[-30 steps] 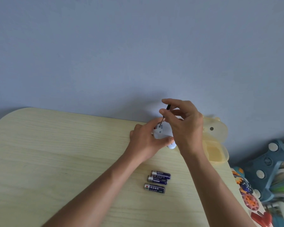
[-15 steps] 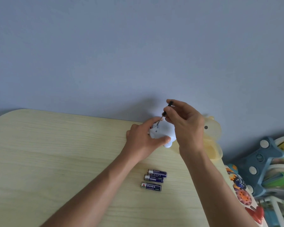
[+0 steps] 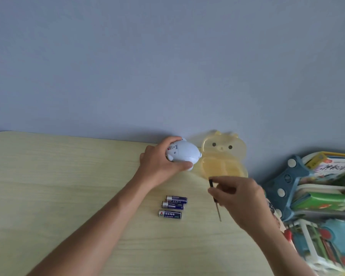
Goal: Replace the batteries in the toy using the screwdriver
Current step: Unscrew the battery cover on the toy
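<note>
A small pale-blue toy lies on its side near the table's far edge, and my left hand grips it from the left. My right hand holds a thin screwdriver with a black handle, its metal tip pointing down toward the tabletop, right of the batteries. Three blue AA batteries lie side by side on the wooden table, in front of the toy.
A translucent yellow bear-shaped tray lies flat just right of the toy. Off the table's right edge stand a blue plastic toy piece, books and colourful toys. A blue wall rises behind the table.
My right hand has pulled the screwdriver away from the toy and lowered it to the right, over the table. My left hand still holds the toy, which shows in full.
</note>
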